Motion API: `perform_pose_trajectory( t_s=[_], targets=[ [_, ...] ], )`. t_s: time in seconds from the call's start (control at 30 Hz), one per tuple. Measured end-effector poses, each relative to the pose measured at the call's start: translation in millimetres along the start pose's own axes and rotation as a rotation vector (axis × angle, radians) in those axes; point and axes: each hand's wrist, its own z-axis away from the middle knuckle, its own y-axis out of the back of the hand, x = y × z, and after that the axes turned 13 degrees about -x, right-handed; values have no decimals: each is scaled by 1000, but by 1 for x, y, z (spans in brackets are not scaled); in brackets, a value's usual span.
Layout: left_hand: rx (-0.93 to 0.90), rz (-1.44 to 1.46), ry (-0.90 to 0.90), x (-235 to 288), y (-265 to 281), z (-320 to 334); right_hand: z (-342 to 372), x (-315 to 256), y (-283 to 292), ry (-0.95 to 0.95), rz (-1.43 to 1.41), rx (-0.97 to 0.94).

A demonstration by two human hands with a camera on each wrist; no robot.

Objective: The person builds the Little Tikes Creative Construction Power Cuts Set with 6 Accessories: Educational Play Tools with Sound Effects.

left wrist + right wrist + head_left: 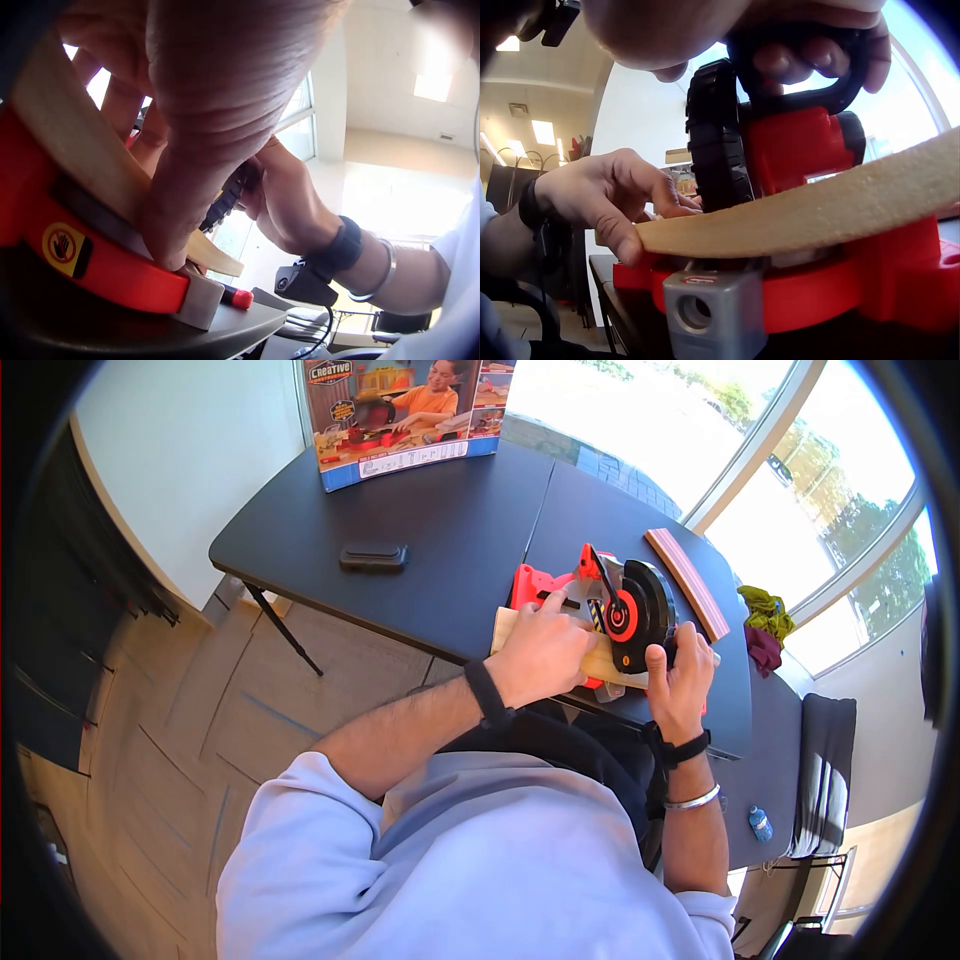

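A toy miter saw (pixel 643 610) with a red base (pixel 810 296) and a black ridged blade (pixel 718 142) stands near the table's front edge. Across its base lies a pale wooden board (pixel 795 225), right under the blade in the right wrist view. My left hand (pixel 545 650) grips the board left of the blade, thumb along the near side and fingers over the top. With curled fingers my right hand (pixel 682 685) holds the saw's black loop handle (pixel 840 94). A grey clamp-like block (pixel 716 311) sits at the base's front.
At the back of the black table (pixel 440 510) stands a printed toy box (pixel 410 420). A small black case (pixel 374 558) lies to the left. Behind the saw is a reddish striped plank (pixel 690 585). Crumpled cloths (pixel 765 615) and a bottle (pixel 760 824) are at the right.
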Motion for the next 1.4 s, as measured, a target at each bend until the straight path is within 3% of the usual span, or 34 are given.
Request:
perform_pose_trajectory(
  t_s=[0.6,0.8,0.9,0.97,1.1,1.4],
  targets=[
    [-38,-6,12,1,2,1,16,1,-26,-17,-33,127],
    [-83,-8,21,2,10,0,2,0,1,29,50,37],
    [-23,-20,5,0,5,1,-8,3,16,48,89,-25],
    [-38,-15,-9,-3,4,-2,-22,1,30,37,-71,-89],
    [-76,-36,2,0,8,-1,-56,0,43,57,-145,-21],
    [-24,18,23,0,1,-3,-14,3,12,9,-44,-20]
  ],
)
